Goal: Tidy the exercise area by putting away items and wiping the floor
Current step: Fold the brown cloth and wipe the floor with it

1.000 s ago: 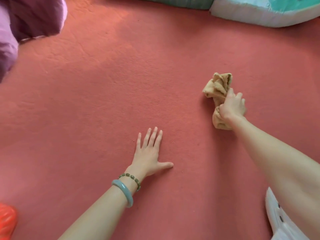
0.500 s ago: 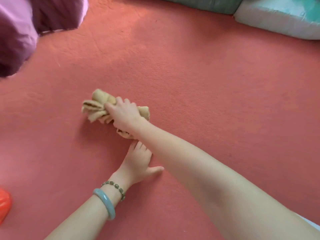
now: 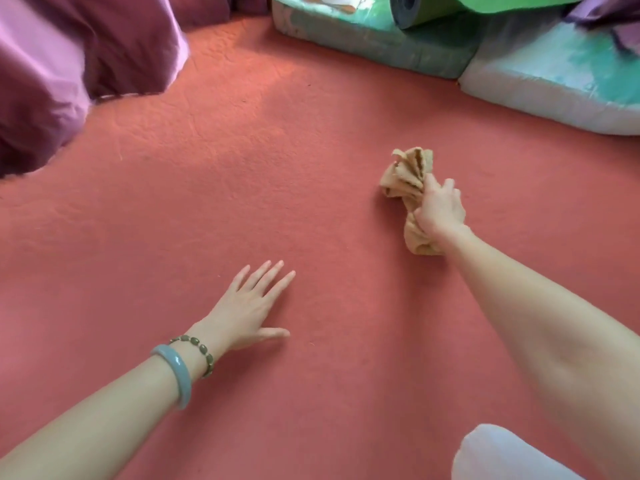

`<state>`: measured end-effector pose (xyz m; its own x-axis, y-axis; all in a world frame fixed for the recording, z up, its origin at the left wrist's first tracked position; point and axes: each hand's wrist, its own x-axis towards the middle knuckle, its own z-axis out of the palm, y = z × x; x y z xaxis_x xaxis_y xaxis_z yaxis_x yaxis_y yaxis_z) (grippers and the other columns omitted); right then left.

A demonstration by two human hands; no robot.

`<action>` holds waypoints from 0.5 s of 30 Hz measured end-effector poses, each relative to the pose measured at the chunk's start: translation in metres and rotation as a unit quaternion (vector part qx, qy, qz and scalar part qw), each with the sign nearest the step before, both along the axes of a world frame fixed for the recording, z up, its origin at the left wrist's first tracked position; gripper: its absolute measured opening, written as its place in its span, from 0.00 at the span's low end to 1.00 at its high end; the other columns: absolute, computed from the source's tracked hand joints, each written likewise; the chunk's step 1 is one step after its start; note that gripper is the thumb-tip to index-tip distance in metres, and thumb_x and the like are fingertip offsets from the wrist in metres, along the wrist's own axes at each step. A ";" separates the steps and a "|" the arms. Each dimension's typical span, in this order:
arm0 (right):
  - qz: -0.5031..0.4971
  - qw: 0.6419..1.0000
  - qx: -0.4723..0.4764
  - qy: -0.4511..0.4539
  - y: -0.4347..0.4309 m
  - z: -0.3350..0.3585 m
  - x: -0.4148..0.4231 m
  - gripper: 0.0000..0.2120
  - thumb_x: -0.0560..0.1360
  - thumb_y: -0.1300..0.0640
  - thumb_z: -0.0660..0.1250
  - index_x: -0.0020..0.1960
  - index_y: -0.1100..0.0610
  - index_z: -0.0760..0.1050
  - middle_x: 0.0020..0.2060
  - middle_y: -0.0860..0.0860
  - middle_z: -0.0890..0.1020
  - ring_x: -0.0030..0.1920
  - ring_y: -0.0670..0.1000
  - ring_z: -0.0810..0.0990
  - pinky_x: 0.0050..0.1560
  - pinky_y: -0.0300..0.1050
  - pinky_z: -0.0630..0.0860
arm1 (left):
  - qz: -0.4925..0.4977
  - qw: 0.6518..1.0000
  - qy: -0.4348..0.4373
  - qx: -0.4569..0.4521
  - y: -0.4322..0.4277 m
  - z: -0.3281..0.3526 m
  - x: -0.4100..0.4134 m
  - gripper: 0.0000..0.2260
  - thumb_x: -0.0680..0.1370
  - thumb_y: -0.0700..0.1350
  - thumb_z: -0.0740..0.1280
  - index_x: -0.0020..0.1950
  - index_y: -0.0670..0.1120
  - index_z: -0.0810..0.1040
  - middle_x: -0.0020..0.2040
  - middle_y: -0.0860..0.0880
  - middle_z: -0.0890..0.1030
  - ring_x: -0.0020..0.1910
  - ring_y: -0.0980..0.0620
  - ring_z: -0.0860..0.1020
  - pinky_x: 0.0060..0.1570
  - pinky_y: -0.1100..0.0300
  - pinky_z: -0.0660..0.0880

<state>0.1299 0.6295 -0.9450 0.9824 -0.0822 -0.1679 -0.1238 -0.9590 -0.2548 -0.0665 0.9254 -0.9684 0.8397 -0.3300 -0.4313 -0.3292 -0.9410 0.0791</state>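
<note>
A crumpled tan cloth (image 3: 408, 171) lies bunched on the red carpet floor (image 3: 277, 174), right of centre. My right hand (image 3: 439, 209) grips the cloth around its middle and holds it down on the carpet. My left hand (image 3: 251, 306) rests flat on the carpet at the lower centre, fingers straight and spread, holding nothing. Its wrist carries a pale blue bangle and a green bead bracelet.
Purple bedding (image 3: 69, 71) hangs down at the upper left. Two flat cushions, one green (image 3: 363, 46) and one white and teal (image 3: 561, 84), lie at the upper right, with a rolled green mat (image 3: 443, 5) on top. My white-clad knee (image 3: 505, 455) shows at the bottom right.
My right hand swept the cloth from the right across to the left in front of my left hand, then back to the right. My left hand stayed planted on the carpet.
</note>
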 end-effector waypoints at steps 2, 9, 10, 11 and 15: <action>-0.084 0.996 -0.036 0.003 -0.061 0.002 0.002 0.20 0.73 0.60 0.65 0.63 0.59 0.65 0.59 0.64 0.68 0.61 0.67 0.68 0.57 0.59 0.69 | 0.026 0.999 0.025 0.017 -0.016 -0.001 0.017 0.45 0.70 0.72 0.53 0.72 0.54 0.28 0.76 0.48 0.33 0.73 0.50 0.31 0.73 0.46 0.36; -0.204 0.978 -0.050 -0.003 -0.117 0.004 0.025 0.19 0.74 0.61 0.64 0.63 0.60 0.65 0.64 0.65 0.66 0.64 0.67 0.66 0.61 0.60 0.67 | 0.163 0.984 0.065 -0.028 -0.075 -0.012 0.058 0.50 0.66 0.75 0.58 0.74 0.57 0.30 0.76 0.49 0.32 0.75 0.48 0.32 0.71 0.38 0.35; -0.162 0.986 -0.046 -0.009 -0.098 0.002 0.027 0.19 0.73 0.61 0.64 0.63 0.60 0.66 0.63 0.65 0.67 0.63 0.67 0.67 0.61 0.60 0.68 | 0.177 0.982 0.067 -0.027 -0.079 -0.014 0.060 0.51 0.66 0.75 0.59 0.74 0.57 0.31 0.76 0.49 0.32 0.74 0.48 0.32 0.70 0.38 0.34; -0.108 0.993 -0.040 -0.013 -0.074 0.000 0.028 0.20 0.73 0.61 0.65 0.63 0.58 0.66 0.63 0.64 0.67 0.62 0.67 0.68 0.60 0.60 0.68 | 0.188 0.980 0.063 -0.027 -0.082 -0.017 0.060 0.51 0.65 0.76 0.59 0.74 0.58 0.32 0.76 0.50 0.31 0.74 0.48 0.31 0.69 0.37 0.34; 0.121 0.992 -0.021 -0.006 0.033 0.001 0.007 0.22 0.72 0.60 0.65 0.65 0.55 0.66 0.61 0.59 0.68 0.59 0.63 0.69 0.54 0.56 0.71 | 0.215 0.974 0.060 -0.027 -0.082 -0.020 0.060 0.52 0.63 0.76 0.61 0.75 0.59 0.35 0.76 0.51 0.33 0.74 0.49 0.32 0.70 0.39 0.34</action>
<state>0.1368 0.6620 -0.9440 0.9761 0.1492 -0.1577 0.1136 -0.9700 -0.2148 -0.0060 0.8430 -0.9883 0.8495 0.0169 -0.5273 0.1100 -0.9832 0.1456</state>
